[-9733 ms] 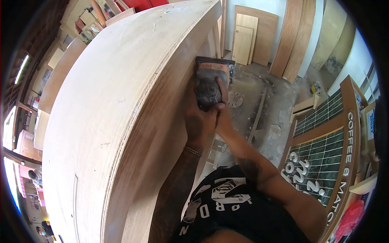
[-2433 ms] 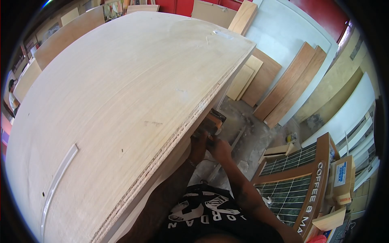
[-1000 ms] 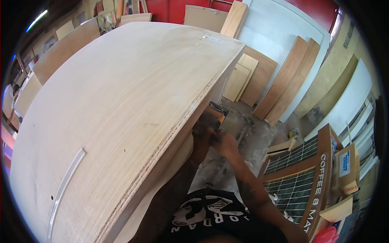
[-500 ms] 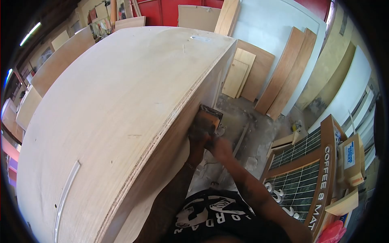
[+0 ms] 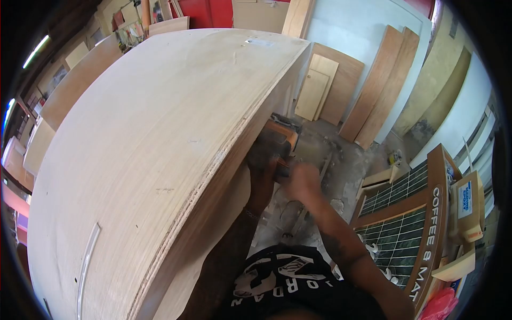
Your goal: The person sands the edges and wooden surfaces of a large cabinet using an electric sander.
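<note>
An orange-and-black power sander [image 5: 282, 134] is held against the side face of a large pale plywood piece [image 5: 160, 117], just below its raw edge. My left hand [image 5: 262, 176] is closed on the sander's body on the side next to the wood; shadow and blur hide part of its fingers. Gripping the sander's rear handle, my right hand [image 5: 303, 180] is also closed and smeared by motion. The sander's working face is turned to the wood and out of sight.
A brown framed sign with wire grid [image 5: 431, 229] stands at the right, a cardboard box [image 5: 465, 205] beside it. Boards [image 5: 373, 85] lean against a white panel behind. A thin pale strip [image 5: 88, 266] lies on the plywood. The dusty floor [image 5: 341, 165] shows below.
Both hands and the sander have moved slightly up and to the right along the side face. The view has shifted a little too.
</note>
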A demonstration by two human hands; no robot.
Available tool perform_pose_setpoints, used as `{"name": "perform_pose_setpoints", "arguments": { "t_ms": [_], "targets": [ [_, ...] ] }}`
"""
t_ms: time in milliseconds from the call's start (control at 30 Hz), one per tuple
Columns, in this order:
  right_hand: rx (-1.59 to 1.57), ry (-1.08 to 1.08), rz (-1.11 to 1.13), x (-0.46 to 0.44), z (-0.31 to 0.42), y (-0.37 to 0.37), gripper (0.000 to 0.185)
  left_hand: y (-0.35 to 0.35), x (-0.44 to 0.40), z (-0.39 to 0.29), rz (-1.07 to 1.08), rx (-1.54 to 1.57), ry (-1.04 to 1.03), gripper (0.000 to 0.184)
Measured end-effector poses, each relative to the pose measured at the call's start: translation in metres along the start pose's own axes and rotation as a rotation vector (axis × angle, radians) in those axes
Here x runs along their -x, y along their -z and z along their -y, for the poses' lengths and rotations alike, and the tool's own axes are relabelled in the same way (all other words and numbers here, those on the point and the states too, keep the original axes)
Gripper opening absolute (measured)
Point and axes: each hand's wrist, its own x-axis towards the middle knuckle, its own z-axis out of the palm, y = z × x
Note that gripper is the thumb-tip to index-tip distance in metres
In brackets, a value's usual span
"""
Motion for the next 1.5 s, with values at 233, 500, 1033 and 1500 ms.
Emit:
{"name": "perform_pose_setpoints", "arguments": {
  "t_ms": [233, 500, 1033, 1500],
  "targets": [
    [-0.069, -0.018, -0.033, -0.011, 0.019, 0.042, 0.039, -0.014, -0.017, -0.035, 0.121, 0.308, 0.046, 0.038],
    [-0.045, -0.037, 0.048, 0.006, 0.002, 0.01, 0.05, -0.01, 0.001, -0.007, -0.025, 0.065, 0.044, 0.04],
    [-0.297, -0.032, -0.068, 0.005, -0.004, 0.016, 0.043, -0.024, -0.007, -0.033, -0.011, 0.033, -0.079, 0.042],
    [-0.355, 0.028, -0.066, -0.005, 0.001, 0.03, 0.031, -0.023, -0.016, -0.049, 0.076, 0.051, 0.004, 0.035]
  ]
}}
